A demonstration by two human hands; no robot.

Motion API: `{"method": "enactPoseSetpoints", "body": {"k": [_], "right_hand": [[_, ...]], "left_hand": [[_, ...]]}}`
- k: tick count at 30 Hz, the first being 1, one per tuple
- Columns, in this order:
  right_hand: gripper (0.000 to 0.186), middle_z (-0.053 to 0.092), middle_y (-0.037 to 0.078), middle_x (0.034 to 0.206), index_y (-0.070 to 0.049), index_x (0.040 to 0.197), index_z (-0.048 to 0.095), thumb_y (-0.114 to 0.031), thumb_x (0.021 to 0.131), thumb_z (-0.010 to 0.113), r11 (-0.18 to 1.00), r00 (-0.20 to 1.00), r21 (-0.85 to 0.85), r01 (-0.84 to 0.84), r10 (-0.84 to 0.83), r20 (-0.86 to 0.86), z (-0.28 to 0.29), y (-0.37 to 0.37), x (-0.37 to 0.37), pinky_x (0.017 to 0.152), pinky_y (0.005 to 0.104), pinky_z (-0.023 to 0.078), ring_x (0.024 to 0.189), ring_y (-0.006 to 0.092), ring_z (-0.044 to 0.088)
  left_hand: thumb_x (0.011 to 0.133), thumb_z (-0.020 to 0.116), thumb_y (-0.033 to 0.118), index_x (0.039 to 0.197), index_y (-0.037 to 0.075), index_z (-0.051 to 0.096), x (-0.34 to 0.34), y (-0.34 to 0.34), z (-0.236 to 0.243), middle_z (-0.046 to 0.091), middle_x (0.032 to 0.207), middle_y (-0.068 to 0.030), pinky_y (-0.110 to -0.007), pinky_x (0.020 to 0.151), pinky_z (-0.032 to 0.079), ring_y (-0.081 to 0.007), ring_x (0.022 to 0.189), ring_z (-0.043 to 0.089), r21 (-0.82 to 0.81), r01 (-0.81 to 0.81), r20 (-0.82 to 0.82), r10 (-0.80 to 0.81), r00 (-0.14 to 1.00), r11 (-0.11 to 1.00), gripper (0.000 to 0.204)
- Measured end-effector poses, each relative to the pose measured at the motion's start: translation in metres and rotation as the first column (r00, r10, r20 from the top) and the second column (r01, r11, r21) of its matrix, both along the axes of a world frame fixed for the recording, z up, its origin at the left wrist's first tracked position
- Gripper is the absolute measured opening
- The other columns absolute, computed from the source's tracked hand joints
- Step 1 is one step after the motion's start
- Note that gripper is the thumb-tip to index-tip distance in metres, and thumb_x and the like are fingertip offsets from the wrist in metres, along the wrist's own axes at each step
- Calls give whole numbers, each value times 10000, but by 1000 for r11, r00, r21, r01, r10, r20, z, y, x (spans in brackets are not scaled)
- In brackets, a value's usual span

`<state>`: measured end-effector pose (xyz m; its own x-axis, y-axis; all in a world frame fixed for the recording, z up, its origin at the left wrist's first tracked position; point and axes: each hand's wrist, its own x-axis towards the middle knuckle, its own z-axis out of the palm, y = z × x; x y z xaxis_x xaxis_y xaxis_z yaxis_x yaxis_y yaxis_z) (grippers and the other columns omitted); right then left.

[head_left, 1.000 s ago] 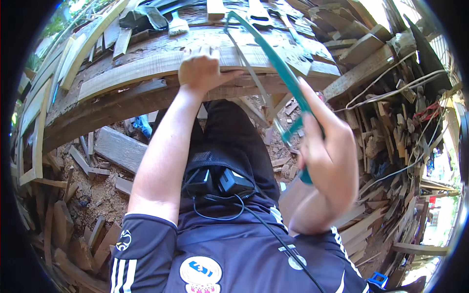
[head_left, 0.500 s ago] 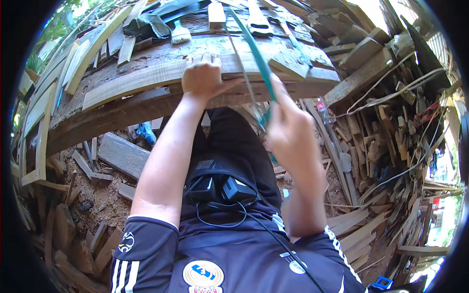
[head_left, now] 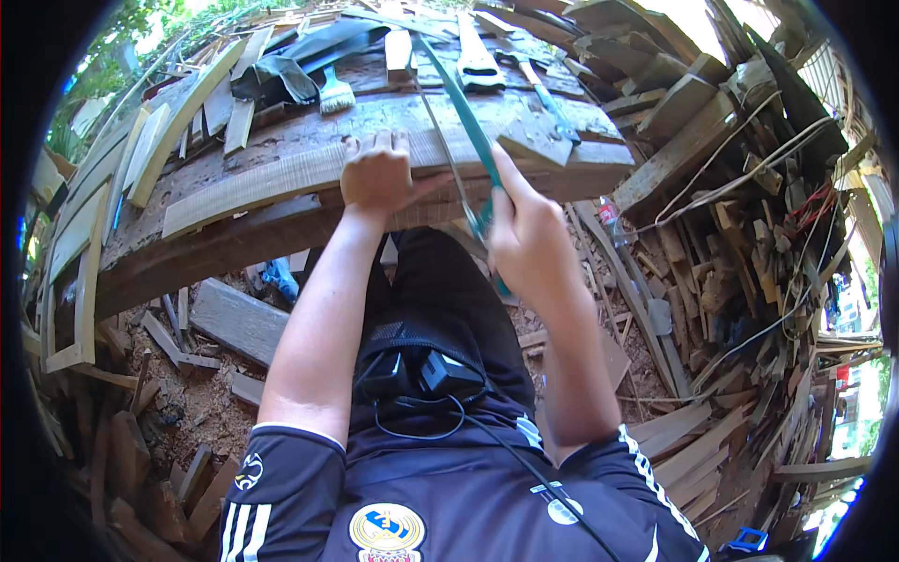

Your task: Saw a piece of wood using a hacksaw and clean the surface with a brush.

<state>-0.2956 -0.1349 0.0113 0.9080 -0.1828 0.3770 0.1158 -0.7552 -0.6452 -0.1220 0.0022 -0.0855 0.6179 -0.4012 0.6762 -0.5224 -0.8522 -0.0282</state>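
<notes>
My left hand grips a pale wooden plank along the bench's near edge, with curled fingers on top and the thumb reaching right. My right hand is wrapped round the handle of a green bow saw. The saw's thin blade lies across the plank just right of my left thumb. A short board sits on the plank's right part.
The weathered bench holds a paintbrush, a hand saw, a hammer, dark rags and loose slats. Scrap wood piles and hanging wires crowd the right, and offcuts litter the sawdusty ground.
My right hand and the saw have moved forward and left, away from my body. My left hand keeps its grip on the plank. The whole view has shifted slightly.
</notes>
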Motion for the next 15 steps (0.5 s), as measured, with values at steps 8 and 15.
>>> {"method": "enactPoseSetpoints", "body": {"k": [8, 15], "right_hand": [[453, 637, 349, 749, 33, 1455, 517, -70, 1014, 521, 993, 998, 104, 60, -57, -37, -10, -7, 13, 620, 529, 488, 691, 480, 673], [481, 654, 343, 779, 27, 1470, 504, -35, 993, 524, 994, 998, 110, -25, 31, -54, 14, 2, -47, 646, 518, 512, 722, 484, 684]], "left_hand": [[699, 665, 855, 1155, 10, 729, 4, -4, 2, 724, 1025, -141, -454, 932, 528, -296, 978, 713, -6, -3, -16, 3, 1000, 1000, 963], [699, 664, 865, 1146, 7, 731, 0, 4, 3, 726, 1024, -147, -461, 941, 519, -294, 972, 713, -17, -2, 23, 2, 1000, 1000, 969]]}}
